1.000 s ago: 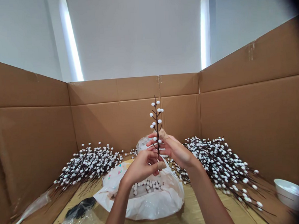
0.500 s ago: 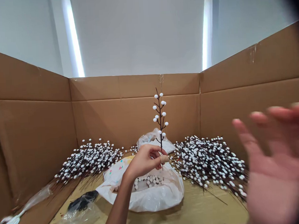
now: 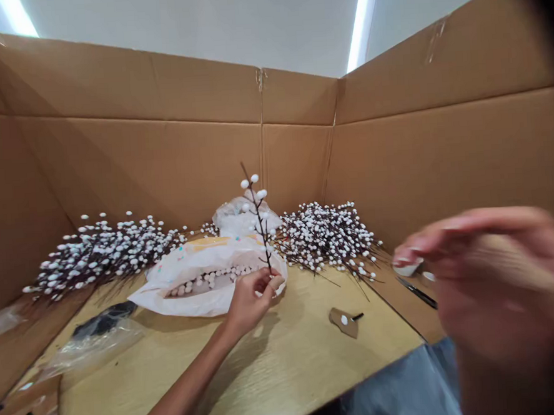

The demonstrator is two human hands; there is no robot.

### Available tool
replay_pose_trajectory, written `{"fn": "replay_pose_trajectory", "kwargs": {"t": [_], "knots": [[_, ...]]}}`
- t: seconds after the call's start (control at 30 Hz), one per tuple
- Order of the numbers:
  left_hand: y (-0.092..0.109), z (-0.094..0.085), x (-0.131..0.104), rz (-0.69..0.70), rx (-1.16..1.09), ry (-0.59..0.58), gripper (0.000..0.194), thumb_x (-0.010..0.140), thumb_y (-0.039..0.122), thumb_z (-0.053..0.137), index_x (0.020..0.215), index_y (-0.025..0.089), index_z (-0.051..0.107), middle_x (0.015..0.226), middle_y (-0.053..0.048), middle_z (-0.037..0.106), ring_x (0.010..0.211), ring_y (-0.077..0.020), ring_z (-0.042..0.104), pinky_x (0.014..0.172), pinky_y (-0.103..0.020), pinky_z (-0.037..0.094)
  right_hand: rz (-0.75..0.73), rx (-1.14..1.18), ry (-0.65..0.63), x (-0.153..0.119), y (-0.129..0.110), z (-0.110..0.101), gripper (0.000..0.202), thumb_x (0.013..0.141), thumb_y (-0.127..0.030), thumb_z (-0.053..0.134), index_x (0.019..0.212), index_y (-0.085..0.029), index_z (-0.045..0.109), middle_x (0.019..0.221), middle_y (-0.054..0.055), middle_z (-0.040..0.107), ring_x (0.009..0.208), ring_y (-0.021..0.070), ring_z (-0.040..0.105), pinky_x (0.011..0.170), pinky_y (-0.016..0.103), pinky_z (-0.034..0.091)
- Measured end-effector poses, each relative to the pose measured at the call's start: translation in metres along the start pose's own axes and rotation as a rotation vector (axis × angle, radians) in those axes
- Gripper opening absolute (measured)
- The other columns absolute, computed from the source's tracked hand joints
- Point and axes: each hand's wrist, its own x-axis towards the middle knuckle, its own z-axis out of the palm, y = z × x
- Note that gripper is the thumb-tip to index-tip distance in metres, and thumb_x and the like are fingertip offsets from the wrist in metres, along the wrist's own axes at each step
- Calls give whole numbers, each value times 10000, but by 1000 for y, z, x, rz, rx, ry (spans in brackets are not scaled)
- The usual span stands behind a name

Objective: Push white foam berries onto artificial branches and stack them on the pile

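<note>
My left hand (image 3: 255, 294) is closed in a pinch on the lower stem of an artificial berry branch (image 3: 260, 226). The branch stands nearly upright, tilted a little left, with white berries along its dark brown twigs. Just behind and left of that hand, a white plastic bag (image 3: 189, 305) lies with its mouth gaping, showing loose whitish beads (image 3: 210, 278) inside. My right hand (image 3: 502, 281) is raised at the right, close to the camera, with bent fingers. It is smeared by motion, so whether anything is in its fingers cannot be made out.
Piles of white-berry branches lie at the left (image 3: 106, 255) and right (image 3: 328, 235). A clear plastic bag (image 3: 240, 216) sits at the back. Dark material in clear plastic (image 3: 103, 321) lies left. A cardboard scrap (image 3: 343, 322) and a black-handled blade (image 3: 416, 291) lie right. Cardboard walls (image 3: 208, 155) surround the table.
The view has turned right and down, bringing the cardboard scrap and blade into sight. My right hand's fingers have gone from spread to bent. My left hand still holds the berry branch.
</note>
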Motion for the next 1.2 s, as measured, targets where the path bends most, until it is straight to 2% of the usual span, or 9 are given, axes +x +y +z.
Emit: {"fn": "replay_pose_trajectory", "kwargs": {"t": [0.03, 0.17, 0.27, 0.37, 0.47, 0.67, 0.87, 1.07, 1.2], "knots": [[-9, 6, -8, -14, 9, -1, 284, 854, 368, 533, 803, 119, 660, 675, -34, 633, 573, -137, 571, 534, -226, 420, 115, 5, -20, -1, 9, -2, 93, 862, -285, 569, 907, -228, 627, 758, 28, 624, 652, 150, 613, 596, 296, 513], [-31, 17, -29, -33, 51, -24, 297, 864, 384, 538, 769, 131, 662, 629, -17, 610, 588, -149, 548, 571, -243, 401, 678, -112, -407, -18, 75, -35, 192, 806, -342, 645, 899, -179, 604, 745, 21, 617, 633, 129, 581, 585, 263, 504], [-38, 20, -35, -34, 66, -25, 281, 863, 379, 548, 787, 138, 670, 690, -27, 641, 636, -157, 563, 617, -250, 410, 781, -233, -597, -41, 128, -70, 285, 770, -407, 667, 909, -168, 602, 763, 17, 582, 648, 131, 557, 569, 256, 492], [-45, 22, -39, -55, 64, -16, 294, 862, 393, 545, 789, 134, 664, 672, -26, 621, 609, -153, 546, 580, -243, 401, 857, -269, -753, -62, 156, -92, 332, 764, -419, 660, 970, -163, 613, 857, 44, 593, 650, 128, 544, 562, 262, 488], [-49, 24, -42, -83, 41, -20, 312, 866, 415, 532, 816, 133, 656, 630, -10, 580, 569, -143, 519, 537, -232, 389, 848, -278, -834, -76, 164, -99, 338, 703, -368, 712, 960, -156, 655, 807, 35, 606, 642, 123, 518, 557, 238, 442], [-49, 26, -43, -110, 6, -35, 313, 866, 431, 529, 816, 141, 637, 604, 11, 537, 552, -131, 496, 525, -219, 383, 878, -303, -837, -79, 169, -98, 295, 654, -307, 725, 885, -129, 680, 598, -23, 527, 522, 92, 435, 487, 211, 338], [-45, 24, -45, -79, 44, -39, 284, 872, 389, 530, 752, 149, 624, 575, 22, 500, 528, -118, 442, 495, -210, 332, 880, -309, -811, -80, 167, -94, 226, 692, -335, 694, 805, -139, 678, 574, -23, 524, 505, 93, 422, 477, 213, 326], [-42, 24, -47, -43, 63, -32, 277, 873, 362, 528, 722, 148, 620, 587, 19, 514, 540, -117, 444, 506, -209, 335, 892, -282, -762, -84, 165, -90, 292, 678, -421, 711, 756, -144, 662, 608, -9, 545, 510, 94, 426, 456, 211, 324], [-43, 24, -48, -32, 56, -20, 245, 868, 337, 536, 743, 148, 628, 599, 15, 531, 559, -120, 454, 531, -211, 346, 934, -244, -745, -84, 163, -92, 337, 687, -468, 708, 767, -148, 643, 635, -2, 567, 520, 100, 462, 452, 214, 369]]}}
